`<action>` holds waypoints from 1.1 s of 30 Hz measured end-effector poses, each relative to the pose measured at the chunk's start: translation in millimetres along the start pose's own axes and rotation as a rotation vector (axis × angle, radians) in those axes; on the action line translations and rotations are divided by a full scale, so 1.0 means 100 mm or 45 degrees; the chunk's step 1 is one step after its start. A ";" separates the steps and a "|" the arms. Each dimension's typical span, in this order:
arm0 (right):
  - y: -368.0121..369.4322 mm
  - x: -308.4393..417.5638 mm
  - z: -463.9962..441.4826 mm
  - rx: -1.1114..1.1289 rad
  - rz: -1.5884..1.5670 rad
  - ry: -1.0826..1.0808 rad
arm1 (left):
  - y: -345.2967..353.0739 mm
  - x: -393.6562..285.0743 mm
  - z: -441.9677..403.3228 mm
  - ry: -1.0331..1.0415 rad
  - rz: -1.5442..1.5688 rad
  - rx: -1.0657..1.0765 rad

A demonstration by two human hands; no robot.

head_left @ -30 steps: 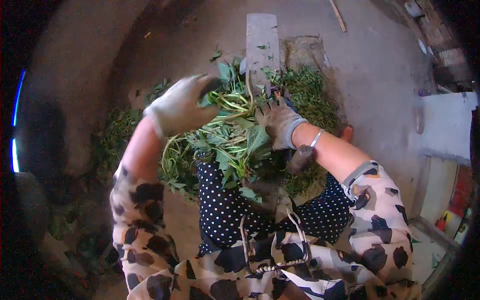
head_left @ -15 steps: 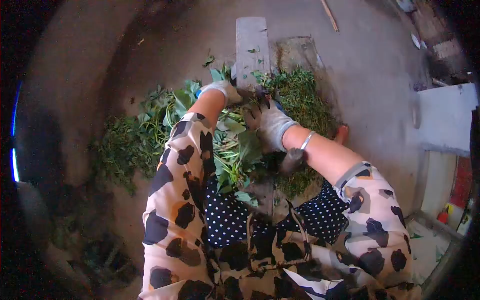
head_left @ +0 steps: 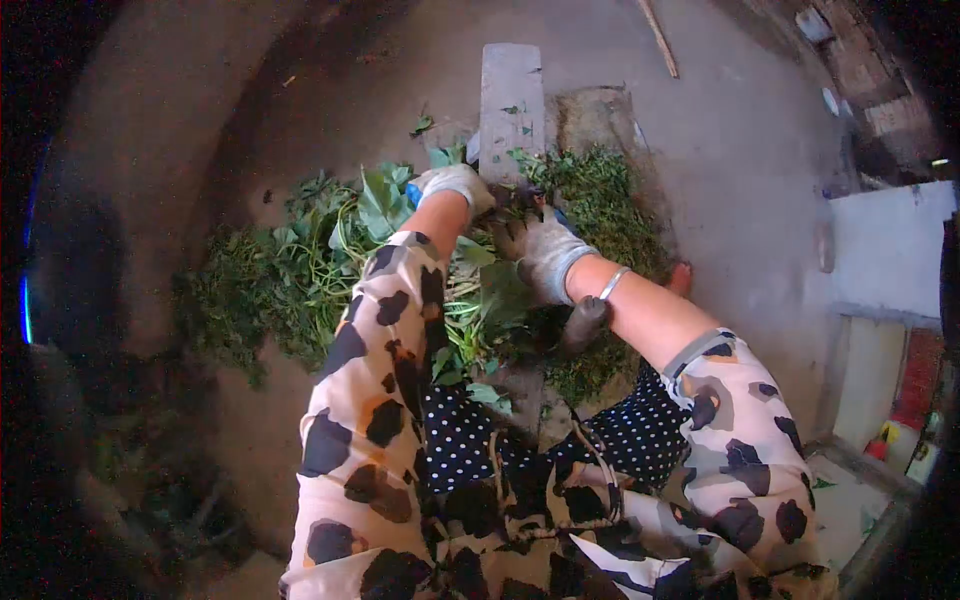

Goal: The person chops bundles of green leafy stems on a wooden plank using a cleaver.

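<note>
My left hand (head_left: 455,186), in a pale work glove, is closed over a bunch of leafy green stems (head_left: 385,205) lying across the wooden board. Its fingertips are mostly hidden. Close to its right, my right hand (head_left: 548,252) wears a glove with dark fingers and is curled closed; what it grips is hidden. A dark rounded knob (head_left: 585,322), like a handle end, shows beneath the right wrist. Long pale stems with broad leaves (head_left: 470,315) spread between my forearms. Finely cut greens (head_left: 600,195) lie heaped to the right of the board.
The narrow wooden board (head_left: 510,90) runs away from me between my legs. More leafy vines (head_left: 270,275) are piled on the floor at left. A bare foot (head_left: 681,278) shows at right. A pale box-like block (head_left: 890,245) stands farther right, and a stick (head_left: 658,38) lies beyond.
The view has shifted slightly. My left hand has moved a little to the right, closer to my right hand, which stays nearly in place.
</note>
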State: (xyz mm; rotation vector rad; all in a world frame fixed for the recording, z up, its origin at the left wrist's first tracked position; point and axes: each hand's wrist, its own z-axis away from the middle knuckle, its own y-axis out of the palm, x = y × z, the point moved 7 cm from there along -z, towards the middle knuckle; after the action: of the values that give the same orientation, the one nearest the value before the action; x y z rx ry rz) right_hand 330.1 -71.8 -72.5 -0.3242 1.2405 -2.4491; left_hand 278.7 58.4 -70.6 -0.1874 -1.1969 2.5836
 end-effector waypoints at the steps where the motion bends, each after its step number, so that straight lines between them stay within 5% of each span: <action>1: 0.02 -0.02 -0.02 0.011 -0.033 -0.004 | -0.02 0.05 -0.02 -0.003 0.056 0.026; 4: -0.15 0.00 0.11 0.062 -0.084 -0.010 | -0.11 0.33 -0.23 0.142 0.369 -0.229; 6: -0.12 0.01 0.15 0.114 -0.107 -0.027 | -0.28 0.68 -0.16 0.436 1.066 -0.202; 8: -0.06 0.01 0.09 -0.056 -0.110 -0.084 | -0.91 0.84 0.62 0.679 0.745 -0.596; 10: -0.08 0.00 0.07 -0.069 -0.136 -0.055 | -1.16 0.89 1.28 1.055 0.015 -0.936; 14: -0.25 0.02 0.19 -0.194 -0.104 -0.015 | -0.28 0.86 1.66 0.737 0.044 -0.149; 16: -0.29 0.04 0.16 -0.278 -0.080 -0.027 | 0.19 0.74 1.88 1.158 -0.396 -0.551; 22: -0.26 0.05 0.17 -0.190 0.080 -0.004 | 0.49 0.56 1.46 0.878 -0.198 -0.685; 23: -0.12 -0.01 0.05 -0.404 -0.086 0.074 | 0.46 0.55 1.49 0.880 -0.199 -0.682; 26: -0.31 0.05 0.21 -0.127 0.003 0.056 | 0.39 0.49 1.70 1.006 -0.222 -0.402; 28: -0.34 0.07 0.25 -0.219 0.068 0.049 | 0.36 0.50 1.81 1.036 -0.160 -0.342; 30: -0.33 0.06 0.24 -0.198 0.015 0.054 | 0.50 0.46 1.77 1.075 -0.284 -0.367; 33: -0.37 0.08 0.25 -0.253 0.011 0.050 | 0.60 0.30 1.51 1.002 -0.531 -0.748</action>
State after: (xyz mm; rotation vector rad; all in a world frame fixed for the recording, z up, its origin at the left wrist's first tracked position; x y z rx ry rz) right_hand 324.0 -73.2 -28.1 -0.3250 1.5028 -2.3396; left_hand 202.3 -78.3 -18.7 -0.8688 -1.4099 1.4967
